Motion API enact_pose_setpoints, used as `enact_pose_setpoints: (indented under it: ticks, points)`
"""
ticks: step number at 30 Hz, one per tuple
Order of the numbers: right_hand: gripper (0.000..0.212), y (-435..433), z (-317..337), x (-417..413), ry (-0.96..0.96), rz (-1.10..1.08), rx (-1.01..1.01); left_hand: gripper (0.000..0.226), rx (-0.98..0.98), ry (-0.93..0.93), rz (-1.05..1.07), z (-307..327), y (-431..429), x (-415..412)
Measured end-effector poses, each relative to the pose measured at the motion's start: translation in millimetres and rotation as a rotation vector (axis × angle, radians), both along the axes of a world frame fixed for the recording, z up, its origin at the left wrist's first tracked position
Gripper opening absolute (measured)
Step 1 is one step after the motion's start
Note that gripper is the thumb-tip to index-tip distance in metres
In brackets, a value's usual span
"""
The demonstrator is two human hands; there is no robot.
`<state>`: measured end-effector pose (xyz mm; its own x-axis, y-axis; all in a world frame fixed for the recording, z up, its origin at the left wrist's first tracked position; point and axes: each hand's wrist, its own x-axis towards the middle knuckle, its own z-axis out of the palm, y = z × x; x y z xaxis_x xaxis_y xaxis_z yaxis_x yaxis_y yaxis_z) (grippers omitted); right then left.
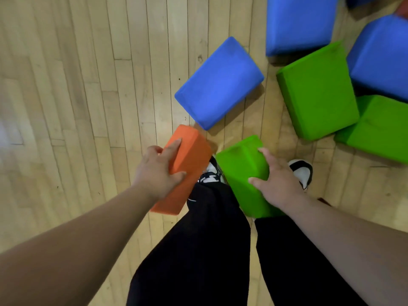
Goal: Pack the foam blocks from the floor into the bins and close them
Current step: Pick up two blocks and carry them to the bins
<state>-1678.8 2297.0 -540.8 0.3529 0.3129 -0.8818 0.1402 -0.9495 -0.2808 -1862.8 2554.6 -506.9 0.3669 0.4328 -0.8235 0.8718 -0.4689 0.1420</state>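
My left hand [157,173] grips an orange foam block [187,160] from its left side, fingers over the top and thumb on the near face. My right hand [277,180] grips a green foam block [241,171] from its right side. Both blocks are held above my legs and shoes. On the wooden floor ahead lies a blue foam block [218,85]. To the right lie a green block [318,91], a second green block [382,129], and two more blue blocks [300,23] [382,56]. No bin is in view.
My legs in black trousers [198,250] and white-and-black shoes [302,171] stand below the held blocks. Bare wooden floor [77,85] stretches across the left half. An orange-red block corner [403,8] shows at the top right edge.
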Motion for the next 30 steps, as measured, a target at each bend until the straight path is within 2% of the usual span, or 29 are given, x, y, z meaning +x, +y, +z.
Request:
enact_pose_setpoints:
  ticks: [3, 9, 15, 21, 30]
  points:
    - [0.082, -12, 72, 19, -0.110, -0.039, -0.032, 0.089, 0.016, -0.002, -0.069, 80, -7, 18]
    - [0.082, -40, 293, 91, -0.337, -0.374, 0.134, 0.089, 0.085, -0.108, -0.197, 307, 2, 92]
    - [0.081, -96, 482, 107, -0.498, -0.594, 0.224, 0.089, 0.026, -0.299, -0.128, 470, -23, 200]
    - [0.082, -161, 580, 44, -0.694, -0.976, 0.201, 0.092, -0.082, -0.590, -0.343, 552, -107, 241]
    - [0.078, -219, 674, -126, -0.996, -1.484, 0.081, 0.093, -0.382, -0.871, -0.760, 630, -212, 216]
